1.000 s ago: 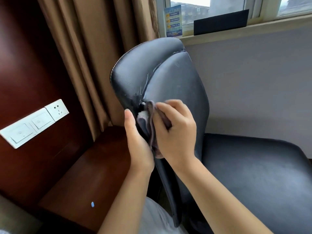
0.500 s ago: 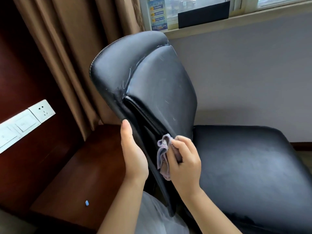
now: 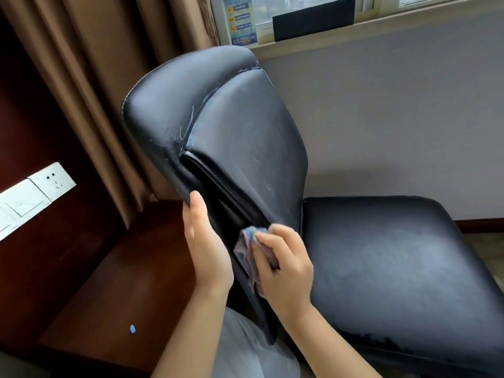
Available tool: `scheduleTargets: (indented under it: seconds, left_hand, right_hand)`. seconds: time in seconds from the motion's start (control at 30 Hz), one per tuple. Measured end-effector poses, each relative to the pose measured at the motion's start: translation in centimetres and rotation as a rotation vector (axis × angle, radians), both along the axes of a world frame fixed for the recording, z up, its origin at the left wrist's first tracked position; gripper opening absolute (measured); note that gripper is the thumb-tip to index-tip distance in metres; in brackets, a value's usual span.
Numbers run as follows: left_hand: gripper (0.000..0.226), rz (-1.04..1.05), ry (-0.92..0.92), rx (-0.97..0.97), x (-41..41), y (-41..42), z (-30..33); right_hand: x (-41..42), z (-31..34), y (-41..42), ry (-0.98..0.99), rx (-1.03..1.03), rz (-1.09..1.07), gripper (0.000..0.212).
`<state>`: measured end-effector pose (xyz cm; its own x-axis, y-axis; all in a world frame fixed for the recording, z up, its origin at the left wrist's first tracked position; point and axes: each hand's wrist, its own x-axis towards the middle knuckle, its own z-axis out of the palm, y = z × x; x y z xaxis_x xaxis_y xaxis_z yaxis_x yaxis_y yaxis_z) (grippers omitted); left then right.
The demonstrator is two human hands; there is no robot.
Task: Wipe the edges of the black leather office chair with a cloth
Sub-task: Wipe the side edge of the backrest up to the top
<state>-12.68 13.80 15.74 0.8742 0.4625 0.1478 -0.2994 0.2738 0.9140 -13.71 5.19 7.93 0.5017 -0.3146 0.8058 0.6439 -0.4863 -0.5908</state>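
My right hand (image 3: 283,261), closed around the cloth (image 3: 246,253), wipes the chair (image 3: 245,148) back's lower edge at centre frame; my open left hand (image 3: 204,244) braces it. Next, the remaining edge below.

You have two bare hands in view: one left hand (image 3: 205,249) and one right hand (image 3: 283,264). You have one crumpled pinkish-grey cloth (image 3: 246,252). You face one black leather office chair (image 3: 234,137), made of one backrest and one seat cushion (image 3: 392,257). Beside you stands one dark reddish-brown wooden side table (image 3: 109,290), and on it lies one small blue oval object (image 3: 132,329). On the wall panel you can count one white power socket (image 3: 54,181) and at least one white switch plate (image 3: 23,201) next to it. Behind the chair hangs one brown pleated curtain (image 3: 109,64). At the window you can see one blue printed notice (image 3: 240,20) and one flat black rectangular panel (image 3: 313,19).
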Motion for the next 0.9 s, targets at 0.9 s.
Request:
scheduleTargets:
  seconds: [0.9]
  left_hand:
    - [0.103, -0.182, -0.2, -0.092, 1.8, 2.4, 8.2]
  right_hand:
    - [4.5, 15.4, 2.3, -0.034, -0.04, 0.375, 0.012]
